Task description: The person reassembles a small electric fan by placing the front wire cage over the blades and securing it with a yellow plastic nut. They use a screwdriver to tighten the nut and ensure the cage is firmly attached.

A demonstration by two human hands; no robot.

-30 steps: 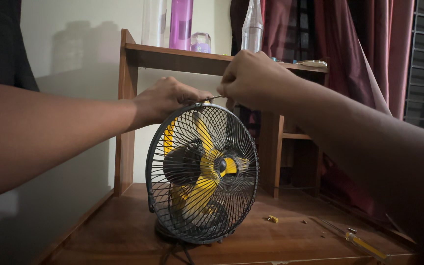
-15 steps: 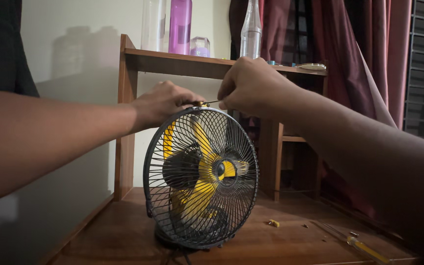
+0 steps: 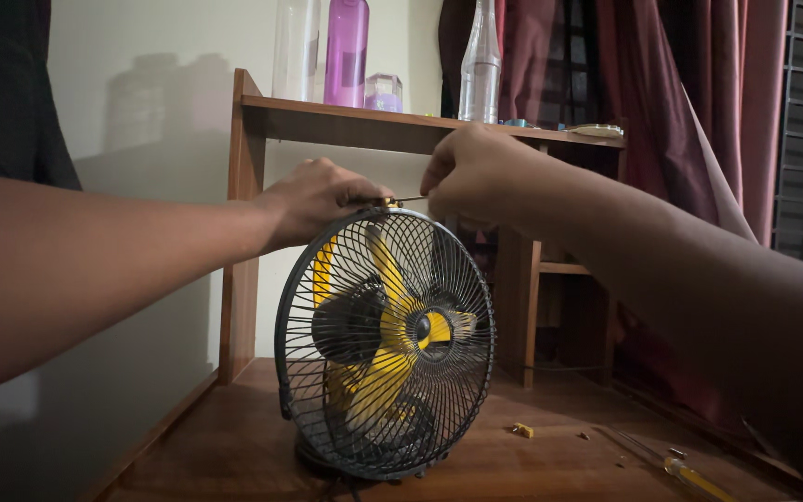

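A small table fan (image 3: 385,344) with a black wire cage and yellow blades stands on a wooden desk (image 3: 234,446). My left hand (image 3: 313,200) grips the top of the cage rim. My right hand (image 3: 471,177) pinches a thin metal tool, a small screwdriver shaft (image 3: 408,199), whose tip meets a small yellowish fastener (image 3: 387,202) at the top of the cage. Both hands are closed.
A wooden shelf (image 3: 420,130) above the fan carries a purple bottle (image 3: 346,51), clear bottles and a small jar. A yellow-handled screwdriver (image 3: 694,476) and a small yellow piece (image 3: 521,429) lie on the desk at right. Dark red curtains hang behind.
The view has shifted slightly, so fan and hands sit a little lower in frame. Both hands stay at the top of the cage, the right hand still on the thin tool.
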